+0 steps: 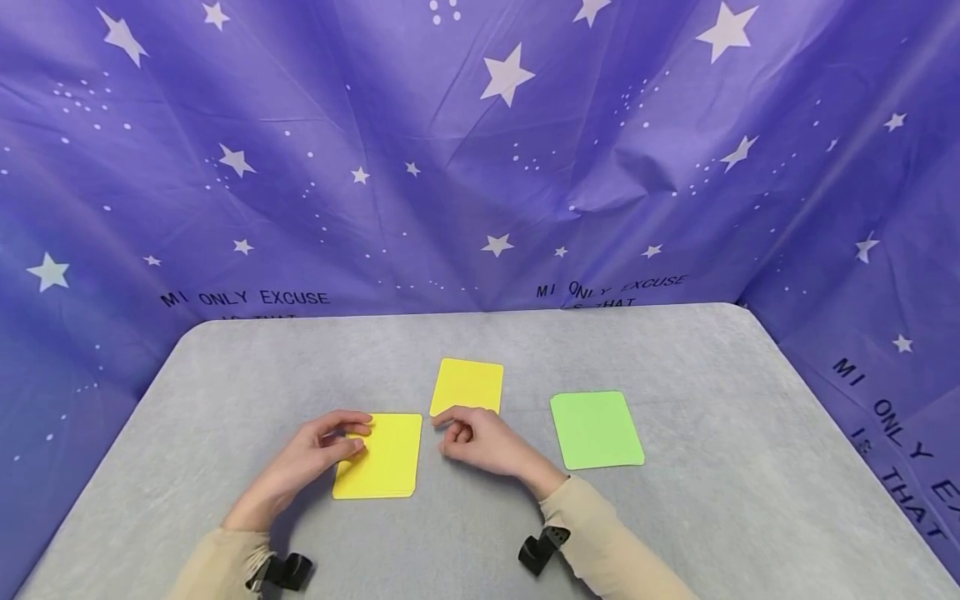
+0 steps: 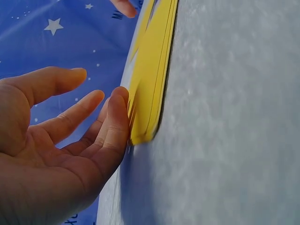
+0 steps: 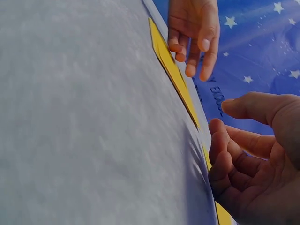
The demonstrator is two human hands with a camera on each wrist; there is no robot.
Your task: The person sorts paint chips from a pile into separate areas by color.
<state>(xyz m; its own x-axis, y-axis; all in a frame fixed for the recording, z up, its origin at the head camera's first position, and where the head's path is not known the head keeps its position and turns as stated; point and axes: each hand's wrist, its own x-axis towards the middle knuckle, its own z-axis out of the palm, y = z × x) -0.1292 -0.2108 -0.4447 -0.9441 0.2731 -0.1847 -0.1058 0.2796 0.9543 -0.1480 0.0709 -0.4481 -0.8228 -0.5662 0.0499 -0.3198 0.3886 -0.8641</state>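
Note:
A stack of square yellow cards [image 1: 393, 458] lies on the grey table, left of centre. My left hand [image 1: 307, 454] is at its left side, thumb and fingers spread apart over the cards. In the left wrist view the lower fingers of that hand [image 2: 89, 136] rest against the stack's corner, and nothing is pinched. Just behind and to the right lies another yellow card or thin stack [image 1: 468, 385]; which, I cannot tell. My right hand [image 1: 487, 442] hovers at its near edge, partly covering it. Its fingers curl loosely in the right wrist view, holding nothing.
To the right of my right hand lies a stack of light green square cards [image 1: 597, 429]. A purple curtain with white stars [image 1: 450, 167] hangs behind and at both sides of the grey table [image 1: 712, 517]. Each wrist carries a small black camera.

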